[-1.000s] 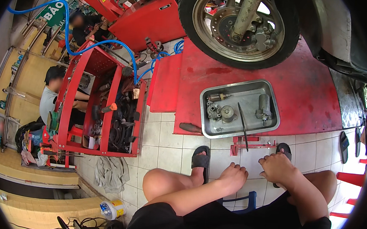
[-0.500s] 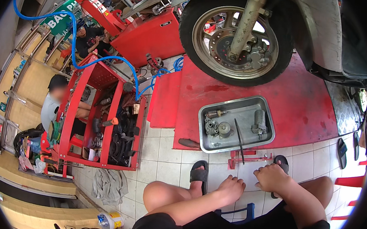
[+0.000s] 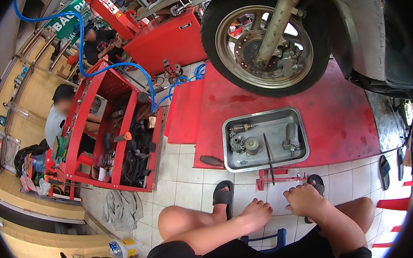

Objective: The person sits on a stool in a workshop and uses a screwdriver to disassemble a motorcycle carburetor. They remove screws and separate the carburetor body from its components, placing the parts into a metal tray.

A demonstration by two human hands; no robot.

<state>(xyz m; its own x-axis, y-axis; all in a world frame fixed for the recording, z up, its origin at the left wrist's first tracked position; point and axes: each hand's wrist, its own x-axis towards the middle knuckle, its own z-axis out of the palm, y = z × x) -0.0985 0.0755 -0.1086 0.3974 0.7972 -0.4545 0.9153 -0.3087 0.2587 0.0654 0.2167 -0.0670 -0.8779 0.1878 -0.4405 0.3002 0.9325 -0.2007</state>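
My left hand [image 3: 256, 214] hangs over the floor between my knees, its fingers curled loosely with nothing seen in them. Close by on its right, my right hand [image 3: 305, 199] is also loosely closed, its thumb side toward the left hand. Neither touches anything. Beyond them a metal tray [image 3: 239, 167] lies on the near edge of a red platform. In it are a silver cylindrical motor-like part [image 3: 291, 137], a round metal part [image 3: 252, 145], a bracket-like metal piece [image 3: 236, 142] and a small shaft-like part [image 3: 243, 127]. A thin dark rod [image 3: 268, 155] leans across the tray's near rim.
The scooter's front wheel [image 3: 215, 53] stands on the red platform [image 3: 346, 119]. A dark-handled tool [image 3: 211, 161] lies left of the tray. A red tool cart [image 3: 123, 161] holds parts at left, with a grey cloth [image 3: 122, 210] nearby. Two people sit behind the cart.
Both my hands have shifted very slightly to the left, still loosely curled. The tray and its parts have not moved.
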